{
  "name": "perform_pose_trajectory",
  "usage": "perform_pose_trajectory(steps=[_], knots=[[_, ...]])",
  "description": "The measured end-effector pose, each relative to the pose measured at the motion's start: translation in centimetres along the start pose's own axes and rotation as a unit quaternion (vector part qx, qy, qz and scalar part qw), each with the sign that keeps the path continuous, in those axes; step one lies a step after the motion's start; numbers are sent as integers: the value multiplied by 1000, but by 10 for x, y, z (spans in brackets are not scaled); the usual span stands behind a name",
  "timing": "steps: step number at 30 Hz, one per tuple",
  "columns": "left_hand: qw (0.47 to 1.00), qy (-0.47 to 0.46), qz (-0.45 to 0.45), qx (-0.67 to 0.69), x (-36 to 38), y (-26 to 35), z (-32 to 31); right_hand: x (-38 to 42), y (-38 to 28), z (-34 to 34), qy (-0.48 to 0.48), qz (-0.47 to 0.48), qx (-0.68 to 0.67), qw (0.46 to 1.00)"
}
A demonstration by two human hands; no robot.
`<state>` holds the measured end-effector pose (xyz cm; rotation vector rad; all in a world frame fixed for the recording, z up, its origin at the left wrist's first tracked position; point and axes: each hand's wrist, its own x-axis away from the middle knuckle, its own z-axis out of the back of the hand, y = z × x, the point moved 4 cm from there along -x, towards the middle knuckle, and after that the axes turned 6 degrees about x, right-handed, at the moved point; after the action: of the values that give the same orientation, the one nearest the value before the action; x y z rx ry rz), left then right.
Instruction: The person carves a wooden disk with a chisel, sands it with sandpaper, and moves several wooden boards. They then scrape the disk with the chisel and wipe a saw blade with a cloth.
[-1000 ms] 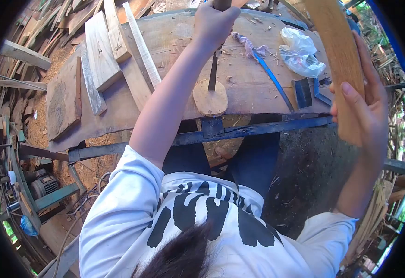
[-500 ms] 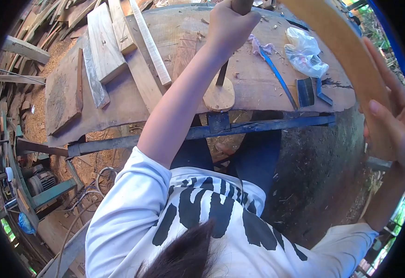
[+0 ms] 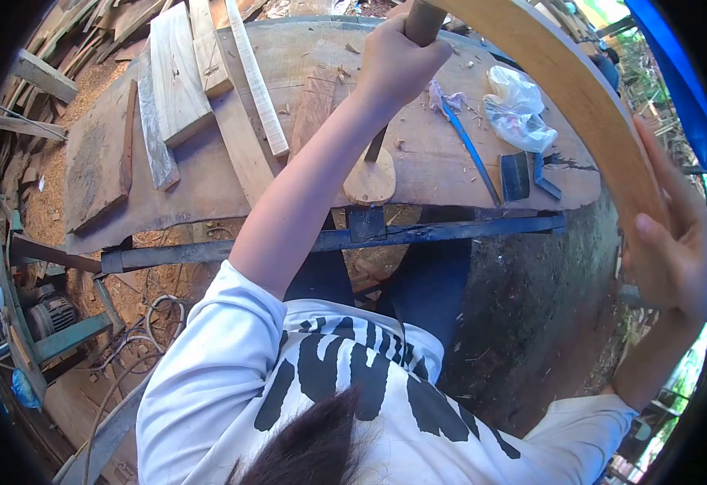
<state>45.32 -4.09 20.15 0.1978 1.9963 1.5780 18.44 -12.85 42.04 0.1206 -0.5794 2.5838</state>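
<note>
Curved wooden strip point(image 3: 580, 97) held up at right, long axis arcing from far centre down to near right, above workbench point(image 3: 208, 186). Right hand point(image 3: 669, 259) at near end, fingers loosely wrapped, thumb pressed on face. Left hand point(image 3: 398, 61) fisted tight round tool handle point(image 3: 422, 20), blade down on one small wooden block point(image 3: 369, 182) at bench's near edge. Right of block: one blue strip point(image 3: 470, 149), one plastic bag point(image 3: 519, 109). Left: several planks point(image 3: 175, 81).
</note>
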Motion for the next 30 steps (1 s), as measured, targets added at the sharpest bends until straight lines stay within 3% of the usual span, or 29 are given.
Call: perform_pose_trajectory(steps=[1, 3, 4, 7, 10, 13, 30], knots=[[998, 3, -53, -34, 0, -1, -1, 3, 3, 0, 24, 31, -5, 999], [999, -6, -33, -34, 2, 3, 1, 11, 2, 2, 44, 60, -6, 997], [999, -16, -12, -36, 3, 3, 0, 16, 4, 6, 84, 28, -16, 996], [999, -16, 21, 25, 4, 4, -1, 21, -3, 11, 84, -79, -22, 993], [999, -11, 22, 29, 5, 6, -1, 25, -6, 5, 24, -11, -50, 998], [998, -14, 29, 45, 7, 9, -1, 28, -4, 9, 35, 20, -61, 997], [999, -4, -6, 39, 0, 8, 0, -2, -11, 16, 24, 67, 41, 997]])
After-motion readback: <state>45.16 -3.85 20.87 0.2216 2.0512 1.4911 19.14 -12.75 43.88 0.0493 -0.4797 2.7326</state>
